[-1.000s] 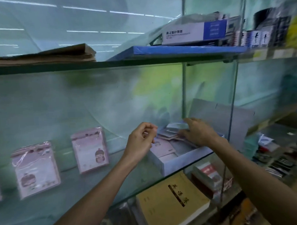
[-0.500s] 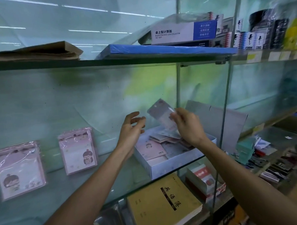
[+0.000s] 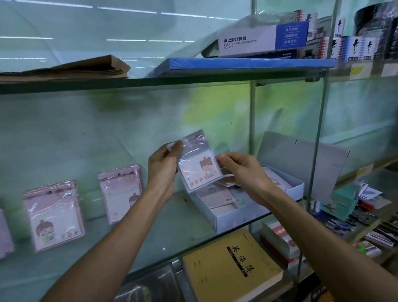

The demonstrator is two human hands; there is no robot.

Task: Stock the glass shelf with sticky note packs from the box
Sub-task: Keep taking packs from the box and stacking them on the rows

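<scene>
Up comes the sticky note pack [image 3: 200, 171], lifted clear of the box [image 3: 260, 213] since a moment ago, and now both hands have it in the air above the box's left end. Left hand [image 3: 163, 168] grips the top left corner, thumb over the wrapper; right hand [image 3: 242, 171] pinches the right edge between thumb and fingers. Box sits at the right end of the glass shelf [image 3: 170, 239], lid flap up, more packs inside. Two stocked packs [image 3: 53, 216] [image 3: 121, 193] lean against the back wall toward the shelf's left end, a third cut off at the frame edge. Below the shelf, a yellow exercise book [image 3: 230, 268].
</scene>
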